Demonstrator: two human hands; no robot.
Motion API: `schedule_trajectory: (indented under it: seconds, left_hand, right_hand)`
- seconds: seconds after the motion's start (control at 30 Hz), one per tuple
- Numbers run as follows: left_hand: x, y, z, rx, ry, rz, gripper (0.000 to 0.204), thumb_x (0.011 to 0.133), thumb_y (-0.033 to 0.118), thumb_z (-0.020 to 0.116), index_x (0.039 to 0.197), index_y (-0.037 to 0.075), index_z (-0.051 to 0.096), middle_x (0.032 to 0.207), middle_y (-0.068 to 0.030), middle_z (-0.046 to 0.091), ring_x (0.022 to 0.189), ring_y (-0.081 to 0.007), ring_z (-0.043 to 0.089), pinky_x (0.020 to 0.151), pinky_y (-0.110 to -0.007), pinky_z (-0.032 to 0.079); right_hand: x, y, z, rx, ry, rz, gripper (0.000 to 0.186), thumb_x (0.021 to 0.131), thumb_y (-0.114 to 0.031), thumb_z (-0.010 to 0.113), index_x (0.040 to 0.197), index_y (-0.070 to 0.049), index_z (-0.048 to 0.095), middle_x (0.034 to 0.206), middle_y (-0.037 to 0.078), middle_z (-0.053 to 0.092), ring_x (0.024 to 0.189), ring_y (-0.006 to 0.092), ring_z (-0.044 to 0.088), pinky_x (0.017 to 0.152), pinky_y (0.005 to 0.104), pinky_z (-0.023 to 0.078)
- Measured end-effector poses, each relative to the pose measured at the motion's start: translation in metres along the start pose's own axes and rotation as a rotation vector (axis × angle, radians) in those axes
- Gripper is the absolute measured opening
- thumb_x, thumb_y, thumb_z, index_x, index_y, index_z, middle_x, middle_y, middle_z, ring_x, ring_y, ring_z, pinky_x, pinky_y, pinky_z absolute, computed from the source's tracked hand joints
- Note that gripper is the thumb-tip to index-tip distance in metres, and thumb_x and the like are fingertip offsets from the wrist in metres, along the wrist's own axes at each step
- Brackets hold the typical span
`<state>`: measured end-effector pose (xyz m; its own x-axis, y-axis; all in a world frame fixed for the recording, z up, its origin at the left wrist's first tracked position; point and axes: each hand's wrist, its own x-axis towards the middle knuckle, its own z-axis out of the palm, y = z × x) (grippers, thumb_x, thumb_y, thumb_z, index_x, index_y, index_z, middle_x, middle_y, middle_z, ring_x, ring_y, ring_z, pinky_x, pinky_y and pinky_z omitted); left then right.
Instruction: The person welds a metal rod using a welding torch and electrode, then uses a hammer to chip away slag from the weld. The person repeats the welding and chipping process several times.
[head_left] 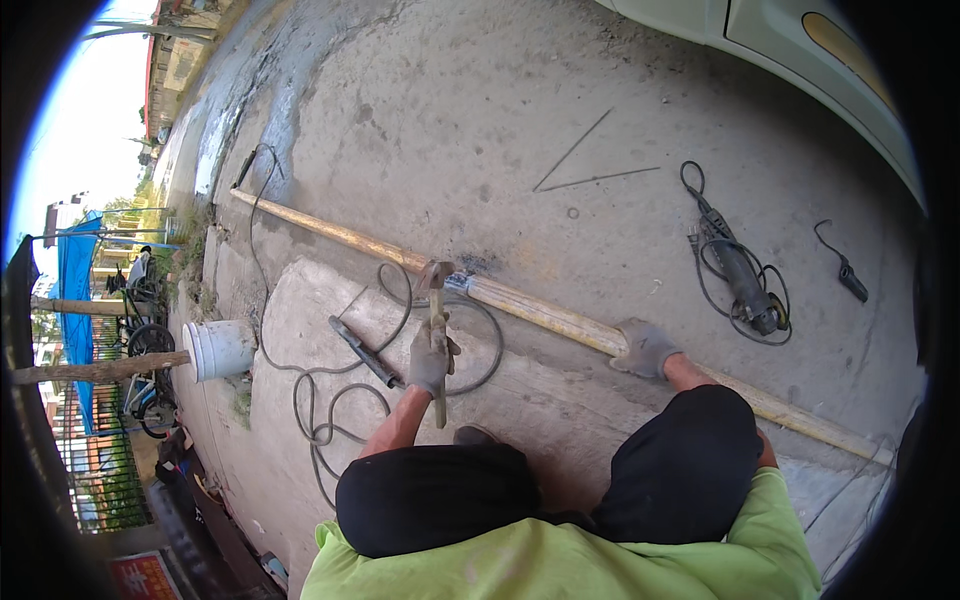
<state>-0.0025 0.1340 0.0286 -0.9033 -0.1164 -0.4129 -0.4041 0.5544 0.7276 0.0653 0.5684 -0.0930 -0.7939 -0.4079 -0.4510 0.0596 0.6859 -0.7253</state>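
Observation:
My left hand (430, 360), in a grey glove, is closed round the wooden handle of a hammer (438, 310). The hammer's rusty head is at a dark, shiny joint (458, 283) on a long yellowish pole (545, 312); whether they touch I cannot tell. My right hand (645, 348), gloved too, is wrapped over the pole to the right of that joint. The pole runs slantwise over the ground from far left to near right. Beside my left hand lies a black welding electrode holder (363, 350) with a thin rod in it and a looping dark cable (312, 385).
An angle grinder (748, 290) with a coiled cord and a small black tool (850, 278) lie at the right. Two thin rods (575, 150) lie beyond the pole. A pale vehicle (790, 60) stands at the upper right, a white bucket (218, 350) round a wooden post at the left.

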Motion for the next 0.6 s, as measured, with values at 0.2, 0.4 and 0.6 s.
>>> schedule_trajectory:
  seconds: [0.2,0.4,0.6]
  left_hand:
    - [0.0,0.009,-0.003,-0.187,-0.04,-0.041,0.057,0.118,0.052,0.047,0.142,0.003,0.061,0.07,-0.0062,0.066,0.041,-0.0109,0.051,0.039,-0.028,0.043]
    - [-0.001,-0.022,0.0,-0.16,0.045,0.092,0.056,0.118,0.053,0.047,0.142,0.004,0.06,0.071,-0.0065,0.066,0.042,-0.0122,0.052,0.041,-0.029,0.043]
    - [0.021,0.001,-0.02,-0.278,0.04,-0.028,0.061,0.116,0.059,0.046,0.136,0.003,0.061,0.068,-0.0053,0.063,0.04,-0.0109,0.048,0.037,-0.029,0.044]
  right_hand:
    - [-0.002,0.02,0.01,-0.01,0.044,0.018,0.073,0.081,-0.046,0.085,0.141,-0.007,0.069,0.142,0.022,0.066,0.131,0.0407,0.064,0.112,0.0471,0.051]
    - [0.002,0.008,0.005,0.022,0.021,0.0,0.072,0.081,-0.045,0.086,0.139,-0.005,0.07,0.14,0.023,0.067,0.131,0.0413,0.063,0.113,0.0471,0.05]
    - [0.002,0.031,0.018,-0.046,0.048,0.003,0.071,0.082,-0.047,0.085,0.14,-0.008,0.069,0.139,0.022,0.069,0.129,0.0418,0.065,0.111,0.0474,0.052]
